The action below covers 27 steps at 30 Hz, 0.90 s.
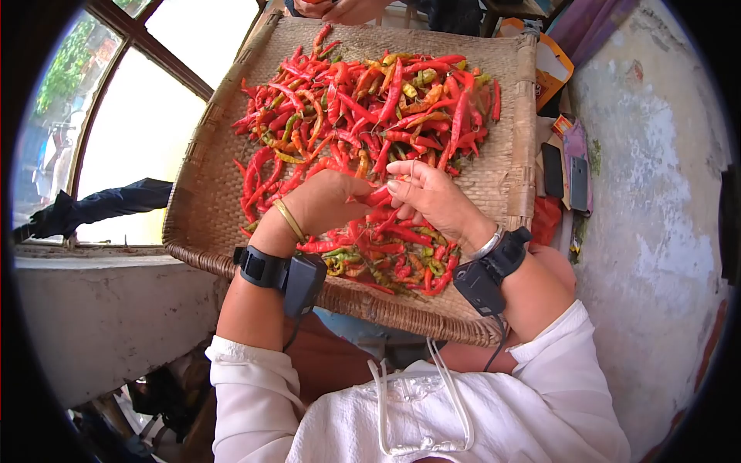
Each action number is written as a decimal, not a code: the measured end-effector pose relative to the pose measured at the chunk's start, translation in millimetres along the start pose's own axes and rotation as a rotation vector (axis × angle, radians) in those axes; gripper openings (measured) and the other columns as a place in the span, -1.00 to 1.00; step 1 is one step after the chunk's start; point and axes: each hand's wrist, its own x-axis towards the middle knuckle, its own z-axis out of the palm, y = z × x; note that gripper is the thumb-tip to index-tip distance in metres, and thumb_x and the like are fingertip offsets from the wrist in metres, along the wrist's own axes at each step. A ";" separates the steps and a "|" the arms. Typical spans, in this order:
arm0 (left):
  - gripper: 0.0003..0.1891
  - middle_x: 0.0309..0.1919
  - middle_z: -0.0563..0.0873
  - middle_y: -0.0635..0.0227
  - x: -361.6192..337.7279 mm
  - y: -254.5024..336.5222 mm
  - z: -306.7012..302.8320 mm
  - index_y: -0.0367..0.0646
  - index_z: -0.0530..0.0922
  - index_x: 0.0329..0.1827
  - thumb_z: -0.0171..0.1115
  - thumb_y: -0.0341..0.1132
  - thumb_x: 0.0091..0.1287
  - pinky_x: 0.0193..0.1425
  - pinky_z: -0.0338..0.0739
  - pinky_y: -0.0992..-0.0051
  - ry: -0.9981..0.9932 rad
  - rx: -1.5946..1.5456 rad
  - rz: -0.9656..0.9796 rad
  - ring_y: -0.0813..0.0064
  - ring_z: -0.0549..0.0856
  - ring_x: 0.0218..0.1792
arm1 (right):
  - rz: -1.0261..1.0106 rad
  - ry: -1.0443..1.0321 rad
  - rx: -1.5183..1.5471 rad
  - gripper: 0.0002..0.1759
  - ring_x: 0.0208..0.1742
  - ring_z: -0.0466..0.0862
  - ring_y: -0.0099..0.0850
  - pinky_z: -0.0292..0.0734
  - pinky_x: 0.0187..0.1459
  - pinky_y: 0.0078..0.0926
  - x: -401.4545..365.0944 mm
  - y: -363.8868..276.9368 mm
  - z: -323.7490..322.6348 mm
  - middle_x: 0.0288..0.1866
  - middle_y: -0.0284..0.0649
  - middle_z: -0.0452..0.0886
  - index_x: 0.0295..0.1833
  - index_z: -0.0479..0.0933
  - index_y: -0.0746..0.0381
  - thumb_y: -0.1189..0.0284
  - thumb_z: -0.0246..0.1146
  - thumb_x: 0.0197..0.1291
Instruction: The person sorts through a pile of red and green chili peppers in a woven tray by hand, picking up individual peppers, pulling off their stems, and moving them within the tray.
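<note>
My left hand [328, 202], with a gold bangle at the wrist, is closed, its fingers pinching a red chili pepper [377, 197]. From the other side, my right hand [440, 202] meets it with bent fingers and thumb at the chili's end. Both hands are over a large woven tray [212, 197]. Beyond them lies a big pile of chilies [363, 108], mostly red with some yellow and green. A smaller pile of chilies [394, 251] sits nearer me, partly hidden under my hands and wrists.
Another person's hands [351, 9] show at the tray's far edge. On the left are a window [123, 131] and a dark folded cloth [116, 204]. Two phones, one black [553, 170] and one grey [579, 184], rest beside the right wall [656, 193].
</note>
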 end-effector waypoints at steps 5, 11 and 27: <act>-0.85 -0.64 0.53 0.33 -0.8 11.0 -2.9 -0.29 0.50 -0.37 0.16 -0.36 0.22 -0.53 0.42 0.53 -0.196 -0.038 0.009 0.57 0.55 -0.62 | 0.012 -0.026 0.275 -0.81 -0.58 0.45 -0.74 0.38 -0.53 -0.79 5.1 9.0 -7.1 -0.44 -0.42 0.52 -0.21 0.49 0.21 0.32 0.15 0.19; -0.81 -0.54 0.62 0.44 5.2 -10.3 -27.0 -0.27 0.55 -0.23 0.10 -0.31 0.30 -0.49 0.43 0.71 0.444 -0.629 -0.216 0.77 0.52 -0.55 | -0.056 0.100 0.345 -0.77 -0.59 0.45 -0.74 0.35 -0.56 -0.82 11.1 8.1 -21.1 -0.50 -0.42 0.52 -0.15 0.47 0.22 0.28 0.07 0.26; -0.78 -0.41 0.66 0.17 35.0 -36.6 17.4 -0.11 0.61 -0.34 0.22 -0.19 0.04 -0.22 0.52 0.25 0.025 0.495 -0.298 0.18 0.64 -0.32 | 0.004 0.025 0.291 -0.82 -0.62 0.41 -0.75 0.28 -0.61 -0.81 11.9 14.4 -6.1 -0.55 -0.44 0.49 -0.22 0.47 0.20 0.31 0.11 0.22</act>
